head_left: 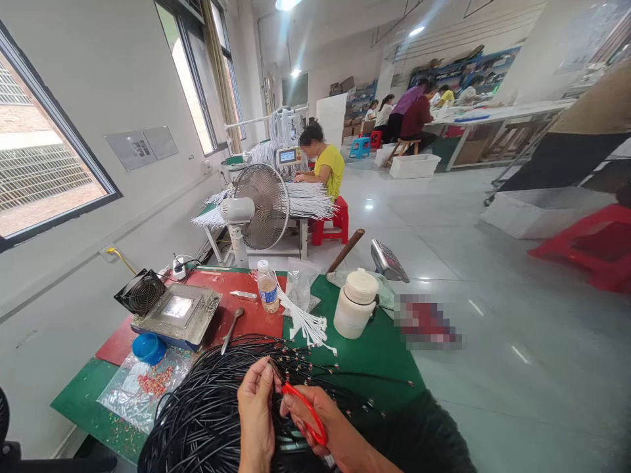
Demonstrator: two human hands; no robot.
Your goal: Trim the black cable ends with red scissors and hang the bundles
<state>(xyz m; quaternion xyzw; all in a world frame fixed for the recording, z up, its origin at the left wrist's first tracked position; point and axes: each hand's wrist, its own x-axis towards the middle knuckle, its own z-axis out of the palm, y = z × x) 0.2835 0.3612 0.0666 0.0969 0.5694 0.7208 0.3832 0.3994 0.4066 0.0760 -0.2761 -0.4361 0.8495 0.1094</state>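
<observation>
Red-handled scissors (306, 410) are in my right hand (320, 420), whose fingers wrap round the handles. The blades point up and left toward my left hand (257, 407). Thumb and forefinger of my left hand pinch a thin cable end close to the blade tips. Both hands are over a large pile of black cables (202, 407). Many of these cables end in small coloured tips that fan out to the right.
A metal heating unit (180, 312), small black fan, blue cup (148, 348), spoon, bottle (267, 289), white cables (305, 318) and white jar (353, 305) stand on the green-and-red table. Beyond are a standing fan (261, 207) and a person in yellow (328, 164).
</observation>
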